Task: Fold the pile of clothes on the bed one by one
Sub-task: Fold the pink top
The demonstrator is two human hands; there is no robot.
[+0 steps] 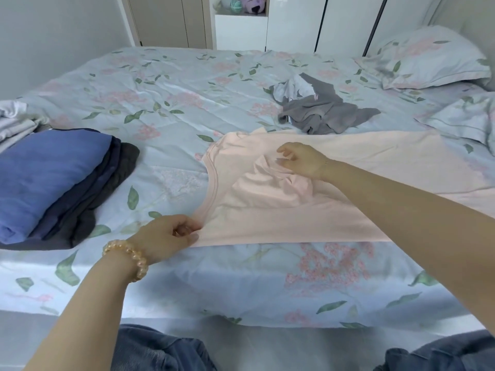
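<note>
A pale pink T-shirt (334, 199) lies spread on the floral bed (171, 97), its neckline to the left. My left hand (166, 236), wearing a bead bracelet, pinches the shirt's near shoulder edge. My right hand (302, 159) holds a sleeve that lies bunched across the shirt's chest. Behind the shirt, a small heap of unfolded grey and white clothes (318, 108) sits on the bed.
A stack of folded blue and dark clothes (56, 183) lies at the left near the bed's front edge, with pale folded clothes (13, 121) behind it. A pillow (428, 57) lies at the far right. White cupboards stand behind the bed.
</note>
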